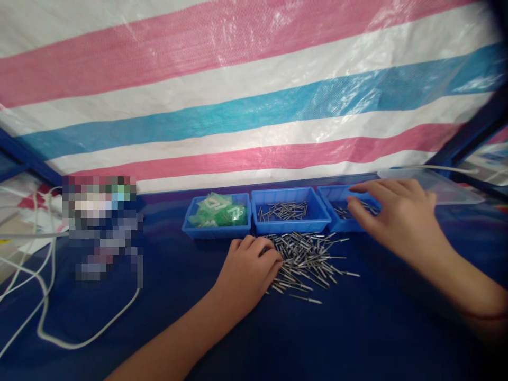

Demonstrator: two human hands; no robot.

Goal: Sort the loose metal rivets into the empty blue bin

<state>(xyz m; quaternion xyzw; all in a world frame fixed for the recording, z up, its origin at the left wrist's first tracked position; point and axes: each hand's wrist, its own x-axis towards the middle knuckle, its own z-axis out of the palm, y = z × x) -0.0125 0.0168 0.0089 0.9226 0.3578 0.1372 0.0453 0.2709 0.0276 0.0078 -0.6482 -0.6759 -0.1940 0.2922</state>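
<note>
A loose pile of metal blind rivets (305, 259) lies on the dark blue table in front of the bins. My left hand (254, 267) rests at the pile's left edge, its fingers curled and closed among the rivets. Whatever is between those fingertips is hidden. My right hand (400, 211) hovers over the right blue bin (341, 225), thumb and fingers apart, with nothing visible in it. That bin holds some rivets, partly covered by the hand. More rivets lie in the middle blue bin (291, 227).
The left blue bin (216, 232) contains green and clear plastic bags. White cables (71, 346) loop across the table's left side, beside a pixelated area. A translucent plastic sheet or lid (448, 188) lies at the back right. A striped tarp (238, 121) hangs behind the table.
</note>
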